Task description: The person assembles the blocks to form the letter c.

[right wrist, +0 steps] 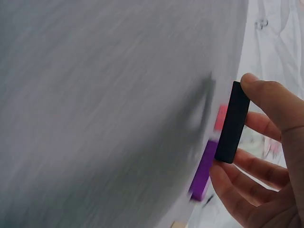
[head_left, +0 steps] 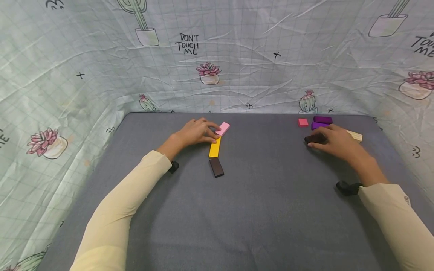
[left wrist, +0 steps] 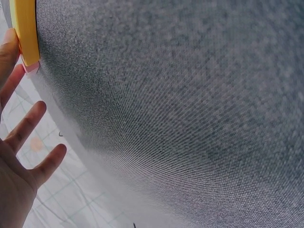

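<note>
My left hand [head_left: 197, 131] reaches over the left part of the table. Its fingertips touch a pink block [head_left: 222, 128] and the far end of a yellow block [head_left: 215, 148]. In the left wrist view the yellow block [left wrist: 27, 31] lies beside the thumb, and the other fingers are spread. A dark brown block [head_left: 216, 167] lies just below the yellow one, so the three form a bent row. At the right, my right hand [head_left: 333, 141] pinches a black block [right wrist: 232, 122] between thumb and fingers, raised above the cloth with its shadow below.
By the right hand lie a small red-pink block [head_left: 303, 122], a dark purple block [head_left: 323, 120], a violet block [head_left: 318, 125] and a pale wooden block [head_left: 355, 136]. Grey cloth covers the table [head_left: 257, 210]. A printed curtain [head_left: 251, 71] hangs behind and at both sides.
</note>
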Demonstrator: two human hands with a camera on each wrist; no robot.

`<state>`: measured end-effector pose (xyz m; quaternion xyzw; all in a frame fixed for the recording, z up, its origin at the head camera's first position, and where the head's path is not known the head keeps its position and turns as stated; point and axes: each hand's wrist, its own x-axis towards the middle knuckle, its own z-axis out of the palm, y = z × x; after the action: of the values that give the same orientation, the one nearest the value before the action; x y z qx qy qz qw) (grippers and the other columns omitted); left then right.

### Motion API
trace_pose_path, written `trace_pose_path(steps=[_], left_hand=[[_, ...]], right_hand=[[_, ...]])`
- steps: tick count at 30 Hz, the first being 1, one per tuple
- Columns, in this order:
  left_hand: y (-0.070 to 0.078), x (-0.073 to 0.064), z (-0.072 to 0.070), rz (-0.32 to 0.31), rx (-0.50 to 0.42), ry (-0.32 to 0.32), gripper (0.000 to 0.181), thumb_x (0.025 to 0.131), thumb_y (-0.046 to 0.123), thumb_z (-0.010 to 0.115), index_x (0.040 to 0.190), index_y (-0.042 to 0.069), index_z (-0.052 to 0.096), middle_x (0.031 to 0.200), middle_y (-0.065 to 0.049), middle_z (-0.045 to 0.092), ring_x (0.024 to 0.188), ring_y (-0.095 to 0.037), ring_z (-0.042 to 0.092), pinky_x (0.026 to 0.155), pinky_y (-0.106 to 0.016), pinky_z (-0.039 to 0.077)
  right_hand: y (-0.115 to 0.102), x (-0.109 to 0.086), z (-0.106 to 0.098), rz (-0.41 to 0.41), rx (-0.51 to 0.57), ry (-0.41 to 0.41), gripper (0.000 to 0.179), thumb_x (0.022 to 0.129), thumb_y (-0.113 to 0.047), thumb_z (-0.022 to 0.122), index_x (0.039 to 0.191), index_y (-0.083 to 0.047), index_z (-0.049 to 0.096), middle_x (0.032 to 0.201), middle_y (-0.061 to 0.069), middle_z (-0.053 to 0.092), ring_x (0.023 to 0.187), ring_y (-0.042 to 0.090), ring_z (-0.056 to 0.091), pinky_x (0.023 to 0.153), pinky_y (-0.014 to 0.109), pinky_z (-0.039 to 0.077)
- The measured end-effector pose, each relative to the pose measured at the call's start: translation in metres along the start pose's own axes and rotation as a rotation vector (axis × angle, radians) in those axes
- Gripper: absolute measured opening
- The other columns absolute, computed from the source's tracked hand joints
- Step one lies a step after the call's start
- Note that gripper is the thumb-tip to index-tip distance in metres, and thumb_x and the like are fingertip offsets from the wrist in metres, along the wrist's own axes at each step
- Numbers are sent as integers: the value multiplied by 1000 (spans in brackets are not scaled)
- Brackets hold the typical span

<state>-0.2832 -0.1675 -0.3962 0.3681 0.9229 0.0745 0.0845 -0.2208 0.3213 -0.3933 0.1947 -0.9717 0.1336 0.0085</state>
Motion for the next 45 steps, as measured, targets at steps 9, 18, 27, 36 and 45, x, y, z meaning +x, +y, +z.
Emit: trace_pose_path(steps=[9, 18, 27, 36, 45], left_hand=[[-1, 0, 1, 0, 6, 13, 29, 96, 41, 69, 121, 28, 77, 145, 9, 57, 128, -26, 48, 93, -52, 40], [0, 0, 1, -2, 15, 10, 30, 96, 41, 68, 122, 29, 76, 146, 9, 56, 128, -25, 49, 91, -51, 40], [0, 1, 1, -26, 8, -6, 31, 96, 43, 68, 123, 30, 76, 147, 11, 55, 128, -23, 48, 98, -54, 38], [2, -1, 0, -18, 25, -9, 31, 96, 42, 68, 123, 29, 76, 147, 9, 56, 126, -25, 50, 93, -52, 41], [1, 0, 1, -8, 39, 6, 31, 96, 43, 68, 122, 29, 77, 146, 11, 57, 125, -24, 51, 87, -47, 42]], right_hand=[[-37, 47, 9, -27, 71, -39, 46, 90, -37, 79, 119, -3, 70, 114, 26, 62, 102, 40, 58, 87, 60, 46], [-69, 99, 28, -55, 119, -83, 45, 92, -36, 77, 121, -3, 68, 122, 23, 65, 121, 43, 53, 99, 60, 42], [-110, 131, 40, -108, 115, -100, 45, 90, -34, 79, 121, -2, 68, 117, 23, 61, 108, 38, 57, 95, 55, 45], [-130, 142, 41, -87, 125, -126, 47, 90, -34, 80, 123, -4, 68, 118, 21, 60, 107, 35, 56, 97, 52, 45], [-134, 145, 41, -101, 127, -110, 47, 89, -35, 80, 122, -3, 68, 117, 21, 60, 104, 34, 56, 94, 51, 46]])
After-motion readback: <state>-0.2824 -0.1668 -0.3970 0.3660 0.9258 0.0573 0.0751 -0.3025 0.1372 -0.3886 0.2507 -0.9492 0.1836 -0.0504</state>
